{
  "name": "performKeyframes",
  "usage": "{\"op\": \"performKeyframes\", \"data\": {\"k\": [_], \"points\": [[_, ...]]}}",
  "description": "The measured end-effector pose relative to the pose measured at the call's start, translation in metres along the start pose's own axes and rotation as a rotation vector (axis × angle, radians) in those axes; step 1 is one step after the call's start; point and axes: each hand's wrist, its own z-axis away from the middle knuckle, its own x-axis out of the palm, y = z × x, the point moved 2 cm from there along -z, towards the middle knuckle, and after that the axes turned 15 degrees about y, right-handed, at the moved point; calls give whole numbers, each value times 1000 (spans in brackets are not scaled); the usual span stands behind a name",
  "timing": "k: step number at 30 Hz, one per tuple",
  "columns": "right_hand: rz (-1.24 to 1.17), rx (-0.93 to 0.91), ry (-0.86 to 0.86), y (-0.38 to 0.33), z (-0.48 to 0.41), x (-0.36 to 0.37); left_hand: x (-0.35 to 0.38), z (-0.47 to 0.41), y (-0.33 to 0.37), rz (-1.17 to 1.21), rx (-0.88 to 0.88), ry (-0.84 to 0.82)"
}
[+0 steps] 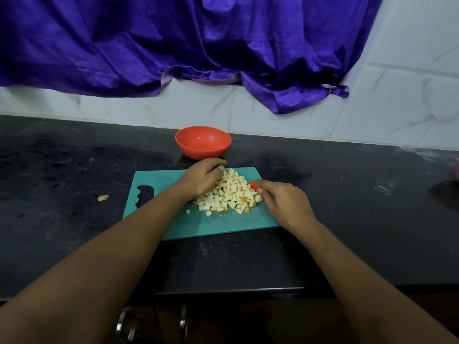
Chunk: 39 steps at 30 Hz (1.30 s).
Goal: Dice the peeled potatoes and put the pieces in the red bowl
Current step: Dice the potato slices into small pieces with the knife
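**Fingers cupping the dice, bowl waiting just beyond**

Fingers (216, 165) of the left hand (200, 181) are curling down over the far-left edge of the potato dice (232, 193), cupping pieces beneath them. The right hand (283, 203) is pressing in at the right side of the pile, its fingers gripping a red handle (253, 186), probably a knife's. The blade is hiding under the hand or the dice.

The pile is sitting on the far half of a teal cutting board (223, 228), with a couple of stray cubes (188, 211) lying just off its near-left edge. The red bowl (202, 152) is standing on the dark tabletop (74, 165) just past the board's far edge, directly beyond the left hand, and no pieces are showing inside it. Cutting is looking finished, so I judge the transfer to be the step in hand. The left hand is the nearer one to the bowl, and nothing is standing between them.

A potato scrap (103, 197) is lying on the tabletop left of the board. A purple cloth (173, 40) is hanging over the tiled wall (397, 100) behind.
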Motion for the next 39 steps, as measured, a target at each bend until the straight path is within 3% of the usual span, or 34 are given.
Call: {"op": "performKeyframes", "data": {"k": [5,24,33,39], "points": [[-27,-13,16,-8,2,1,1,-2,-7,-28,8,-76],[32,-186,74,-47,2,-33,-25,44,-15,292,-25,150],[67,-214,106,-41,8,-52,-27,47,-15,282,-33,203],[27,-228,145,-50,6,-57,-27,50,5,83,225,301]]}}
